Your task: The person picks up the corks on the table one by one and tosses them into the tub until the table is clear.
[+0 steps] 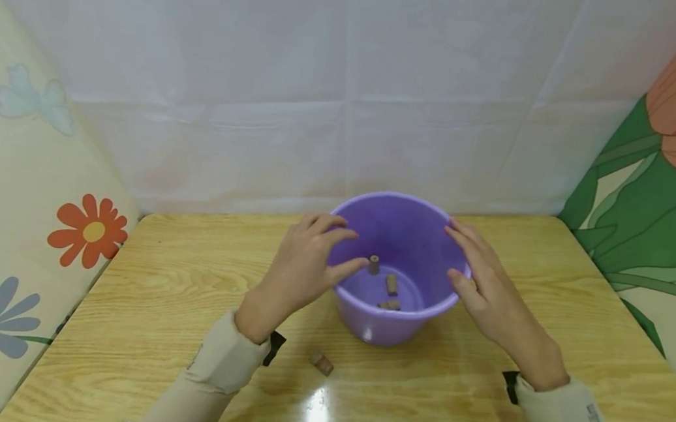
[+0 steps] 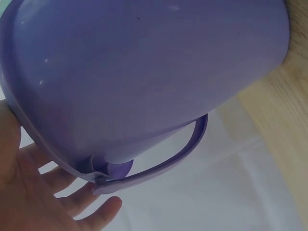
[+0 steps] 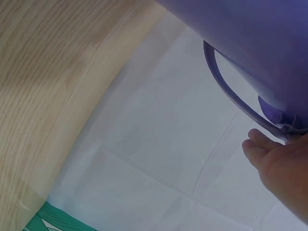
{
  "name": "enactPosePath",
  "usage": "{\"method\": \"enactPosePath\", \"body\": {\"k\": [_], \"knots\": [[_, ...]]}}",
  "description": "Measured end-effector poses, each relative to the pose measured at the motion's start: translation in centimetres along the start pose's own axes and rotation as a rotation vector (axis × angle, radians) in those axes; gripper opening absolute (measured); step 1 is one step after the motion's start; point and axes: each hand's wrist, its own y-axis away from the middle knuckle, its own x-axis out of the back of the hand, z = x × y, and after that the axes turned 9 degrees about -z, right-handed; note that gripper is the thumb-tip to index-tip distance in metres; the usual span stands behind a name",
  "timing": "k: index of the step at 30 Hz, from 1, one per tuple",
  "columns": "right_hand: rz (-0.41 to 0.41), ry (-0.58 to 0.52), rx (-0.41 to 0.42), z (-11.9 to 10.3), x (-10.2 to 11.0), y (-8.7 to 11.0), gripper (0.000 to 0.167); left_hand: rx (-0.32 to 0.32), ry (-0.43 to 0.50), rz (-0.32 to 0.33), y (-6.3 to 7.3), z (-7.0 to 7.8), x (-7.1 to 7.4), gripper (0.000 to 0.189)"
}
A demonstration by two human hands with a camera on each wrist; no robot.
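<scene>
A purple bucket (image 1: 385, 325) with a handle (image 2: 168, 168) stands upright on the table. Inside it are several small brown cork-like cylinders: one upright (image 1: 374, 264), another (image 1: 391, 285) lying, and more partly hidden by the near rim. My left hand (image 1: 309, 258) is at the bucket's left rim, fingers spread and thumb reaching over the opening. In the left wrist view its fingers extend outside the rim near the handle joint. At the right rim, my right hand (image 1: 483, 283) touches the edge with extended fingers, its thumb over the inner side.
One more brown cylinder (image 1: 321, 362) lies on the wooden table (image 1: 192, 279) in front of the bucket. A white sheet (image 1: 234, 99) hangs behind the table. Flower-patterned panels (image 1: 17, 169) stand at both sides.
</scene>
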Motion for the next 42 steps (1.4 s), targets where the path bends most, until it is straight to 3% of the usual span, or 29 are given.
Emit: {"method": "enactPosePath", "body": {"k": [9,17,34,42], "knots": [[-0.007,-0.003,-0.010,0.0,0.0,0.0,0.058,-0.103,-0.004,0.161,0.4,-0.7,-0.5,0.032],[-0.013,-0.007,-0.018,0.0,0.0,0.1,0.058,-0.116,0.029,0.233,1.1,-1.6,-0.1,0.031],[-0.008,0.000,-0.013,0.1,0.0,0.1,0.058,-0.056,0.015,0.244,3.3,-3.7,1.3,0.034],[-0.004,0.004,-0.013,0.0,0.0,0.1,0.058,-0.058,-0.016,0.245,4.6,-4.7,1.4,0.035]]}}
